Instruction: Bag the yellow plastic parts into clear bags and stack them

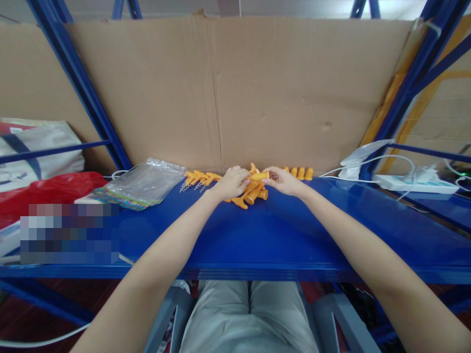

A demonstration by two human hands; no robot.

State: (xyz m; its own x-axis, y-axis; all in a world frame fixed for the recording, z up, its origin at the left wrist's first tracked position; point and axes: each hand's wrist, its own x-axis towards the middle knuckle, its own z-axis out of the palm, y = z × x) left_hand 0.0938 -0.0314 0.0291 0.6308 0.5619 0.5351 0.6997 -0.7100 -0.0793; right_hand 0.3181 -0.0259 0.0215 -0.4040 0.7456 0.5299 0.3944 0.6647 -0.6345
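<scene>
A small pile of orange plastic corkscrew parts (241, 202) lies on the blue shelf between my hands. My right hand (281, 180) pinches an orange corkscrew sleeve (260, 176), held roughly level just above the pile. At the pile's left side is my left hand (232, 182), its fingers curled inward; whatever they grip is hidden. Left of it, several corkscrews with orange handles (200, 176) lie in a row, their metal spirals pointing toward me. Several more orange sleeves (300, 173) stand upright in a row right of my right hand.
A clear plastic bag (143, 184) and a red plastic bag (69, 189) lie to the left. At the right is a white power strip (415, 184) with cables. A cardboard sheet (275, 93) walls off the back, between blue metal posts (408, 93).
</scene>
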